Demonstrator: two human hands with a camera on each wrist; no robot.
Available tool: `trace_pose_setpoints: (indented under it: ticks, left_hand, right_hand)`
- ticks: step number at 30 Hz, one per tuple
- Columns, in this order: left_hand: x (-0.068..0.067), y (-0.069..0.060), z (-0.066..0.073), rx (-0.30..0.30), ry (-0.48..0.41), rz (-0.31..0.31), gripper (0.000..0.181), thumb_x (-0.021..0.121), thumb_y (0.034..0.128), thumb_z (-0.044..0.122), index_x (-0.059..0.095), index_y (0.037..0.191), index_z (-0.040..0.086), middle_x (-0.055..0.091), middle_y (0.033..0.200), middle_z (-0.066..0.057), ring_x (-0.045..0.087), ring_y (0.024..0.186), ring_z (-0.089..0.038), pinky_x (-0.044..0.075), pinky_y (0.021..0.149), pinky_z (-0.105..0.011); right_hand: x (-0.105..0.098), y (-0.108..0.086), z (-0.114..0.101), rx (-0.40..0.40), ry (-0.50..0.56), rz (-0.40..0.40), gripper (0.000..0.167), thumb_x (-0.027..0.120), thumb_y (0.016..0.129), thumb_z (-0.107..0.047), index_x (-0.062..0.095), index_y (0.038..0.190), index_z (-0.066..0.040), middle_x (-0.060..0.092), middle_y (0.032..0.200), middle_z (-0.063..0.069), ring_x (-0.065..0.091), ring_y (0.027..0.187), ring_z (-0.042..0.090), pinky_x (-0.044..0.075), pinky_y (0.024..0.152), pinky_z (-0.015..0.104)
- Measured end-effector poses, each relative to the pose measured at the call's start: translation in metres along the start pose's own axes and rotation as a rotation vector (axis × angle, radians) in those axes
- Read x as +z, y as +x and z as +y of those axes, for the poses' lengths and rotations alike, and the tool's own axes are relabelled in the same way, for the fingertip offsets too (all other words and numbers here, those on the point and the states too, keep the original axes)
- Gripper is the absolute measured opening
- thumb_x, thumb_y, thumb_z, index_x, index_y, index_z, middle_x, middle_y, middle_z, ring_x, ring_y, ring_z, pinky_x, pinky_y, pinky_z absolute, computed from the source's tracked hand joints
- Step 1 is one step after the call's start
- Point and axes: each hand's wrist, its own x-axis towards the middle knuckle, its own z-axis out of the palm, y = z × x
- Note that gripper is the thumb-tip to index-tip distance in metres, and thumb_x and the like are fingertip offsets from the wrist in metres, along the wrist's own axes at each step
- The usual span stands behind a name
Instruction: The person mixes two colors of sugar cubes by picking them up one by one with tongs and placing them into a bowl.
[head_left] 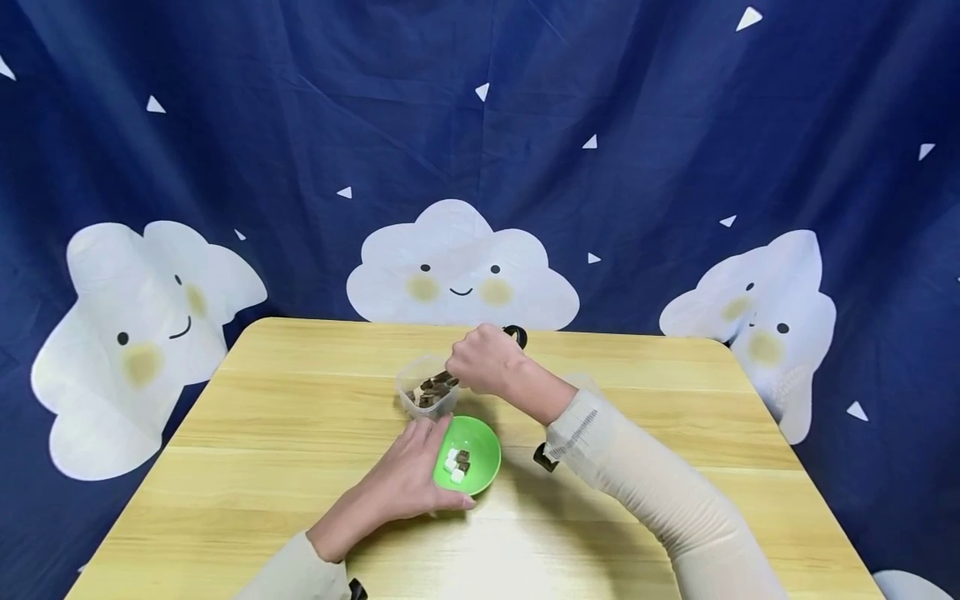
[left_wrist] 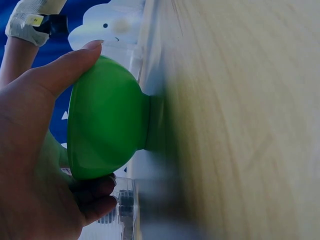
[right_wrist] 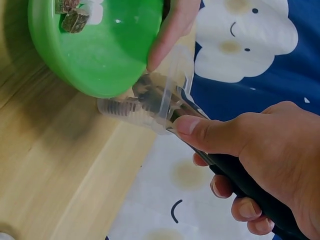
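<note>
A green bowl [head_left: 487, 446] stands on the table, holding a few white cubes [head_left: 457, 476] and brown cubes [head_left: 463, 457]. My left hand [head_left: 405, 471] grips its rim from the left, thumb on the near side and fingers on the far side. Just behind the bowl sits a clear plastic tub [head_left: 408, 377] with brown chunks [head_left: 427, 398] inside. Above the tub's right edge, my right hand [head_left: 486, 360] holds black-handled metal tongs [right_wrist: 232, 175], thumb along the top and fingers wrapped beneath. The tongs' tips reach down into the tub; the bowl partly hides them in the right wrist view.
The light wooden table [head_left: 637, 417] ends at a rounded back edge just beyond the tub. Behind it hangs a dark blue curtain [head_left: 420, 100] with smiling white clouds. A black strap [head_left: 546, 457] is at the right sleeve's cuff.
</note>
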Motion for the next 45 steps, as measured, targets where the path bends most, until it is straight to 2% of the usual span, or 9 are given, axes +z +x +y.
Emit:
trace_pose_setpoints:
  ticks: [4,9,13,22,28,33,36,39,45]
  left_hand:
    - [0.0,0.0,0.001,0.001,-0.001,-0.001,0.132,0.086,0.0622,0.071,0.034,0.159,-0.001,0.052,0.138,-0.017,0.052,0.125,-0.031,0.05,0.11,-0.051]
    - [0.0,0.0,0.002,0.005,-0.003,0.0,0.131,0.087,0.0626,0.07,0.034,0.159,-0.001,0.052,0.14,-0.018,0.051,0.127,-0.032,0.048,0.111,-0.053]
    - [0.0,0.0,0.001,0.011,0.009,0.01,0.13,0.087,0.0625,0.07,0.034,0.159,0.0,0.052,0.14,-0.018,0.052,0.126,-0.032,0.048,0.111,-0.053]
    - [0.001,-0.001,0.001,-0.001,-0.007,0.002,0.133,0.087,0.0621,0.071,0.031,0.161,0.003,0.053,0.142,-0.018,0.052,0.126,-0.033,0.051,0.107,-0.054]
    - [0.001,0.0,0.001,-0.003,-0.008,0.003,0.133,0.087,0.0619,0.071,0.03,0.162,0.005,0.053,0.14,-0.018,0.053,0.125,-0.033,0.052,0.105,-0.054]
    - [0.0,-0.001,0.001,-0.002,-0.013,0.003,0.133,0.087,0.0617,0.071,0.03,0.163,0.006,0.052,0.142,-0.019,0.053,0.127,-0.035,0.051,0.107,-0.056]
    - [0.0,-0.001,0.001,0.002,-0.011,0.007,0.135,0.088,0.0614,0.07,0.027,0.164,0.008,0.052,0.142,-0.019,0.053,0.128,-0.035,0.051,0.107,-0.056]
    - [0.0,0.0,0.001,0.006,-0.001,0.005,0.137,0.088,0.0618,0.07,0.022,0.166,0.01,0.052,0.142,-0.019,0.052,0.127,-0.033,0.051,0.107,-0.055]
    - [0.0,0.001,0.002,-0.004,0.009,0.002,0.136,0.088,0.0609,0.072,0.027,0.164,0.007,0.051,0.144,-0.021,0.052,0.13,-0.036,0.051,0.109,-0.056]
  right_hand:
    - [-0.003,-0.003,0.004,0.002,0.024,-0.019,0.029,0.069,0.095,-0.048,0.07,0.077,-0.026,0.067,0.072,-0.009,0.041,0.056,0.009,0.052,0.053,0.023]
    - [-0.01,-0.009,0.012,0.015,0.064,-0.044,0.03,0.067,0.096,-0.054,0.076,0.087,-0.026,0.074,0.081,-0.008,0.058,0.061,0.01,0.06,0.061,0.029]
    - [-0.013,-0.015,0.017,0.031,0.095,-0.015,0.032,0.067,0.095,-0.054,0.077,0.087,-0.025,0.076,0.081,-0.007,0.065,0.064,0.012,0.061,0.062,0.032]
    - [-0.009,-0.033,0.024,0.07,0.133,0.102,0.038,0.071,0.091,-0.056,0.073,0.072,-0.023,0.068,0.065,-0.005,0.061,0.054,0.014,0.059,0.054,0.034]
    - [-0.01,-0.043,0.028,0.094,0.17,0.092,0.043,0.071,0.091,-0.057,0.067,0.064,-0.023,0.066,0.062,-0.005,0.061,0.053,0.016,0.059,0.055,0.036]
    - [-0.014,-0.052,0.03,0.113,0.206,0.063,0.044,0.07,0.092,-0.056,0.068,0.066,-0.022,0.066,0.063,-0.003,0.062,0.054,0.018,0.059,0.055,0.037]
    - [-0.016,-0.058,0.031,0.122,0.199,0.085,0.044,0.07,0.092,-0.058,0.069,0.066,-0.022,0.065,0.061,-0.003,0.06,0.053,0.018,0.058,0.053,0.037]
    - [-0.017,-0.065,0.031,0.134,0.19,0.114,0.047,0.071,0.09,-0.059,0.064,0.062,-0.022,0.058,0.056,-0.005,0.053,0.049,0.016,0.055,0.048,0.036]
    - [-0.018,-0.078,0.031,0.145,0.224,0.148,0.052,0.074,0.088,-0.059,0.053,0.057,-0.024,0.035,0.051,-0.009,0.031,0.047,0.011,0.044,0.041,0.033]
